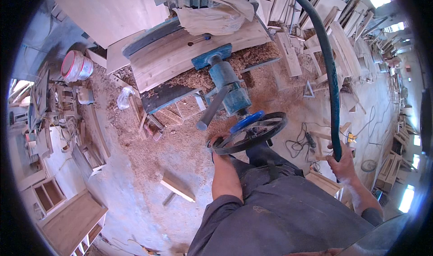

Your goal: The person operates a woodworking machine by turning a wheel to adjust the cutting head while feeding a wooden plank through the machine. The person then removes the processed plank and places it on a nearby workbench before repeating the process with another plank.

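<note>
My right hand is wrapped round the lower end of a long dark green lever, which rises past the top of the view. At the left rim of a black handwheel, my left hand is closed, its fingers partly hidden by the wheel. A blue ring sits on the wheel's shaft, which joins a teal machine body. From that body a grey bar handle sticks out toward me. Beyond it, a pale wooden board lies on the machine's table with a dark hole near its far edge.
Sawdust and chips cover the floor round the machine. A short wood block lies at left. A white and red bucket stands farther back. Boards and frames are stacked at right, near a power cable.
</note>
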### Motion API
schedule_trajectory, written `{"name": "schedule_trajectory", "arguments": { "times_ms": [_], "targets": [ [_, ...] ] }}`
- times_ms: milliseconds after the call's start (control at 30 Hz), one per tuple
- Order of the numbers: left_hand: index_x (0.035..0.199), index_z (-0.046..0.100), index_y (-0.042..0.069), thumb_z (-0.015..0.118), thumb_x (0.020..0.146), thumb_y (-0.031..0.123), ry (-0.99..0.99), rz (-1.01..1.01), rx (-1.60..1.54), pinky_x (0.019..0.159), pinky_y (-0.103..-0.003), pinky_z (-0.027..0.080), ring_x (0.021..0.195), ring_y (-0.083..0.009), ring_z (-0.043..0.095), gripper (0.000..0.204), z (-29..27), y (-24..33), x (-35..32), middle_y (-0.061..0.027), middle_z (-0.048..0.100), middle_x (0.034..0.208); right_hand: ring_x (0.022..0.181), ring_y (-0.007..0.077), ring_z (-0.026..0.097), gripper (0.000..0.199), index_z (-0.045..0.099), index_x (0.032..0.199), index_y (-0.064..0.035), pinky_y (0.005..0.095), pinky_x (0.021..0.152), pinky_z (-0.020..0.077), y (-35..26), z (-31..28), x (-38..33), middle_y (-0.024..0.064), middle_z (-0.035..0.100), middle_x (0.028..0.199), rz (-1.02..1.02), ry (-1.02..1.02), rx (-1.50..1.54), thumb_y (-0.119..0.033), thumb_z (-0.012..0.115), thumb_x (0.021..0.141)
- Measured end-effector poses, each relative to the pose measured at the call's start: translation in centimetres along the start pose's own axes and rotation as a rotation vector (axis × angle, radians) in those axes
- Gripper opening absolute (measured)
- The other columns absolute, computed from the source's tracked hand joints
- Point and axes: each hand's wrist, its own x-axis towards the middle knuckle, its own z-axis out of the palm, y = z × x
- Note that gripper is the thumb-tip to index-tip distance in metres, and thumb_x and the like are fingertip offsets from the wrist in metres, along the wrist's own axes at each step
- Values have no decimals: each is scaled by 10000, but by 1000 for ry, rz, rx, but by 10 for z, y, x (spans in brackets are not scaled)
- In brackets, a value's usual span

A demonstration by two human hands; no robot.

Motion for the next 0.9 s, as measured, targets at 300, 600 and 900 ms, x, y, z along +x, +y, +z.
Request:
{"name": "schedule_trajectory", "arguments": {
  "times_ms": [300, 600, 900],
  "targets": [
    [711, 431, 69, 458, 731, -23, 207, 598, 503, 510, -314, 377, 592, -181, 420, 98, 55, -59, -78, -52, 400, 701, 699, 209, 585, 329, 582, 1055, 7, 364, 670, 471, -31, 5, -9, 88, 590, 752, 223, -115, 188, -122, 657, 762],
    [1046, 553, 88, 506, 758, -13, 384, 1192, 954, 640, -323, 437, 723, -199, 535, 310, 94, -180, -109, -67, 524, 823, 643, 164, 536, 289, 555, 1032, -5, 308, 607, 415, -22, 32, -15, 64, 553, 711, -14, -30, 90, -89, 650, 773],
    [1065, 532, 53, 415, 721, -61, 253, 862, 715, 511, -282, 390, 582, -151, 446, 380, 69, -99, -97, -44, 429, 699, 600, 110, 477, 239, 564, 983, -11, 288, 553, 385, -17, 34, -7, 17, 495, 656, -61, 35, 67, -80, 666, 778]
  ]
}}
